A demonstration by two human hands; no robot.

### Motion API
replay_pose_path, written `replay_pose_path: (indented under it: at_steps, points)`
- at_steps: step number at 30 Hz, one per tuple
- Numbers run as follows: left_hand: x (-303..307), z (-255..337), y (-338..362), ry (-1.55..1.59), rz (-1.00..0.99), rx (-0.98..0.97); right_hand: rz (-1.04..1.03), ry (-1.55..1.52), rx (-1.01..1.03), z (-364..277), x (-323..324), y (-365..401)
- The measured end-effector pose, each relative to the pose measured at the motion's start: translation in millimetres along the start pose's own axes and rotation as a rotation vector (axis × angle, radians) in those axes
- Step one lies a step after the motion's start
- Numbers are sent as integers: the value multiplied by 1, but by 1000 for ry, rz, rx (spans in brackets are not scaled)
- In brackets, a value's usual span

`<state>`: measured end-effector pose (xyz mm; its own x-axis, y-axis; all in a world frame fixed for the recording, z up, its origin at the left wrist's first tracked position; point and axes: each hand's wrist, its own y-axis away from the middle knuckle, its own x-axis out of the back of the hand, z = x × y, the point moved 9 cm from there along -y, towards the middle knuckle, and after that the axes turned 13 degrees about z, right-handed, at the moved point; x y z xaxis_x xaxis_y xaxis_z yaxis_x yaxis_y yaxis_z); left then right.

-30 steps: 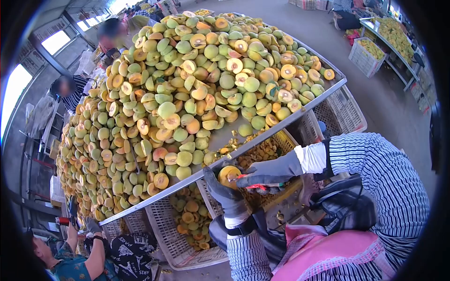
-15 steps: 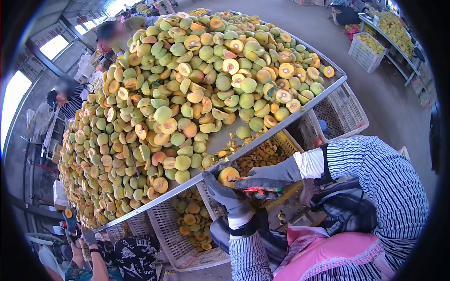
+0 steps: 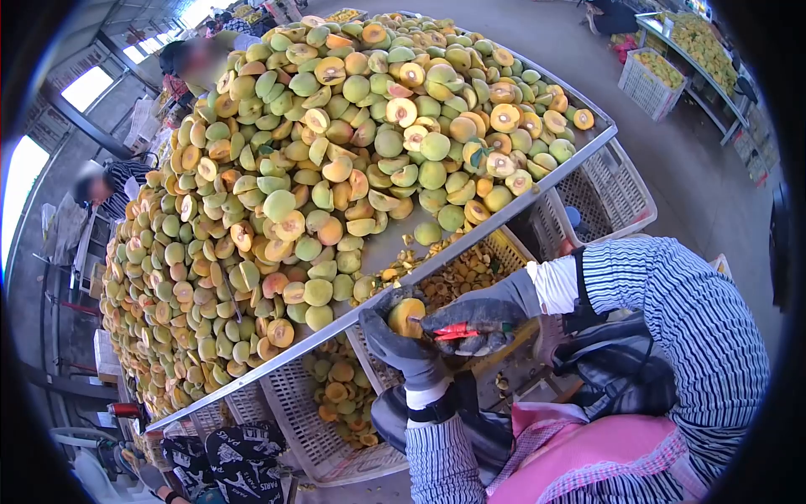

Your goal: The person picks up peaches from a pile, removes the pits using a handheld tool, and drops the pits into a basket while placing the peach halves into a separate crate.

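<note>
A halved yellow peach (image 3: 407,318) rests in my gloved left hand (image 3: 393,340), its cut face turned toward the right. My left fingers are wrapped round it. In my gloved right hand (image 3: 483,319) is a small red-handled tool (image 3: 458,331), its working end at the peach and too hidden to make out. Both hands are just in front of the metal table rim (image 3: 353,314). Beyond them rises a big heap of peach halves (image 3: 336,176). Below the rim, a yellow crate (image 3: 510,248) holds orange scraps.
A white crate of peach halves (image 3: 294,416) stands below the rim at left, and a grey crate (image 3: 617,197) at right. Co-workers sit along the far left side; another person's patterned trousers (image 3: 239,458) show at bottom left. A second fruit table (image 3: 701,59) stands back right.
The peach half has turned slightly in my left hand, and my right hand has rolled, showing more of the red handle. At lower left, the co-worker's hands have moved down.
</note>
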<state>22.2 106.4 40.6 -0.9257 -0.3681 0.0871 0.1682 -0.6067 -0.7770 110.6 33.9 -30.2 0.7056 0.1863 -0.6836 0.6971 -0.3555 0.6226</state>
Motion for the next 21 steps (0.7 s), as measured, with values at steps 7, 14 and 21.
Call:
replay_pose_path:
  at_steps: [7,14,21]
  points:
    - [-14,-18,15,114,-135,186,-23,1,-62,8,-2,14]
    - [-27,-34,25,145,-315,298,217,430,109,-7,25,13]
    - [-41,-72,54,457,-354,731,678,1282,469,-43,32,40]
